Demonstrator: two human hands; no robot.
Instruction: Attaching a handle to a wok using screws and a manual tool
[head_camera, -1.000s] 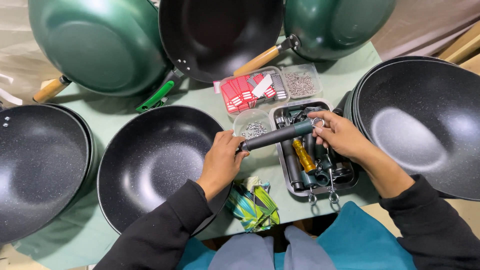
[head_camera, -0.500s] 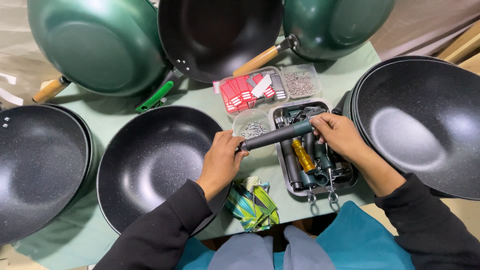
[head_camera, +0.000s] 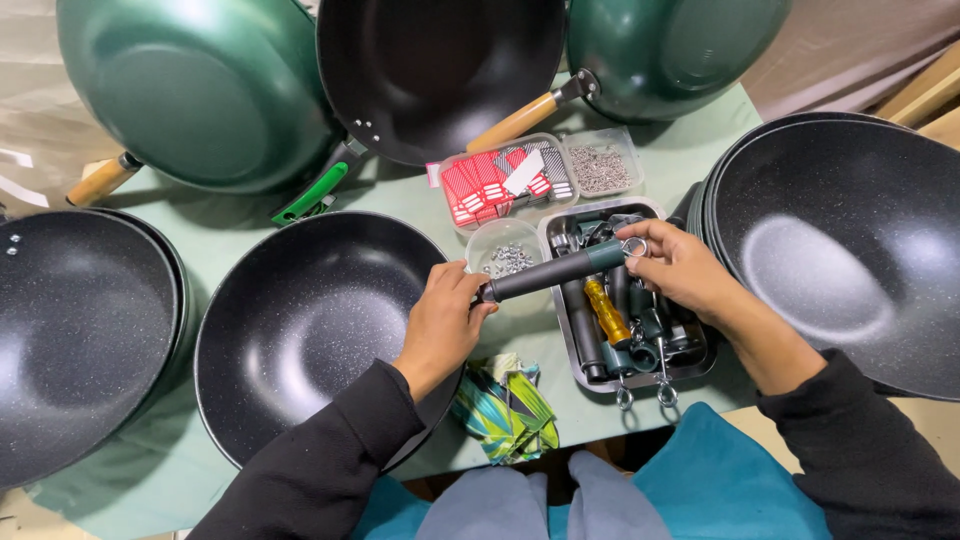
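Fingers (head_camera: 462, 296) of the left hand (head_camera: 438, 325) wrap the near end of a dark pan handle (head_camera: 556, 272), held at the rim of the black speckled wok (head_camera: 300, 330) on the green desk (head_camera: 240, 215). The right hand (head_camera: 678, 270) pinches the handle's far end above the metal tray (head_camera: 700, 355), fingertips at its small hanging ring (head_camera: 634, 247).

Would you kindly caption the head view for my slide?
Both hands, left hand and right hand, hold a dark pan handle against a black wok.
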